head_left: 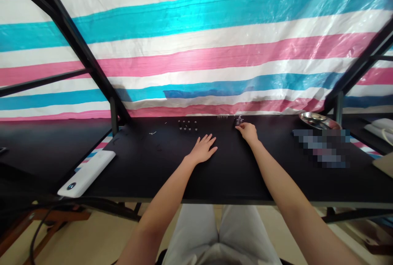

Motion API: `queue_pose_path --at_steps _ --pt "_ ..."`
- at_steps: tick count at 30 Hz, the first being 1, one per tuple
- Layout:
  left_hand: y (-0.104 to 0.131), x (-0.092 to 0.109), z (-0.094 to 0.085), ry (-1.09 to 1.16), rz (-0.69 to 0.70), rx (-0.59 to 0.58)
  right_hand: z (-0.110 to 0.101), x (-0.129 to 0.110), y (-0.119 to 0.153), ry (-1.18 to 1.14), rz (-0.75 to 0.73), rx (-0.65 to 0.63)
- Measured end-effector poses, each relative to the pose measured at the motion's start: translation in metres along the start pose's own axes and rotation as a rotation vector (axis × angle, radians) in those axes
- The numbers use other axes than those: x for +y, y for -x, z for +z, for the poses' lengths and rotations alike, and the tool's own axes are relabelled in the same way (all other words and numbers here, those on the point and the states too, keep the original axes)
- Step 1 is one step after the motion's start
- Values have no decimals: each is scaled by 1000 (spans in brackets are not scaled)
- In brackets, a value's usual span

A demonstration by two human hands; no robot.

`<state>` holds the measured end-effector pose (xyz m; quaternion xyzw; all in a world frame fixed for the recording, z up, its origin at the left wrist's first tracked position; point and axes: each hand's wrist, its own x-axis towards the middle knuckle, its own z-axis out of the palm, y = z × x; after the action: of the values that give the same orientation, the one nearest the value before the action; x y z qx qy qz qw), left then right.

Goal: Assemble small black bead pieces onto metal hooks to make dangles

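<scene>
The left hand [202, 150] lies palm down on the black bench [227, 175], fingers spread and thumb held out toward the right. Farther to the right, the right hand [249, 132] reaches nearer the far edge, thumb and fingertips drawn together at the near side of a small shiny piece [239, 120]. I cannot tell whether the fingers pinch it or only touch it; the piece is at the bench's far edge, too small to make out fully.

Just left of it, a short row of tiny pale pieces [222, 117] lines the same edge. Beyond the left hand, small dark-and-silver parts [189, 125] are set out in a neat group, with a thin white scrap [152, 133] to their left.

Farther out, a white device [87, 174] with a dark oval display lies at the bench's left end. A round metal dish [319, 121] sits at the far right. Behind everything hangs a striped sheet [215, 52] in pink, blue and white.
</scene>
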<state>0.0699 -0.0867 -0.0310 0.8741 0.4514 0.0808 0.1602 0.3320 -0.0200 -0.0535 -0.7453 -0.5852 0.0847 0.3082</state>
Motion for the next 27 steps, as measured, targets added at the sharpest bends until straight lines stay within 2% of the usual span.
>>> queue_pose_path --at_steps 14,27 --pt "1 1 -1 7 -5 -1 -6 -7 3 176 5 -41" --pt "1 2 -2 -4 -6 -9 -10 -13 7 235 -22 -56"
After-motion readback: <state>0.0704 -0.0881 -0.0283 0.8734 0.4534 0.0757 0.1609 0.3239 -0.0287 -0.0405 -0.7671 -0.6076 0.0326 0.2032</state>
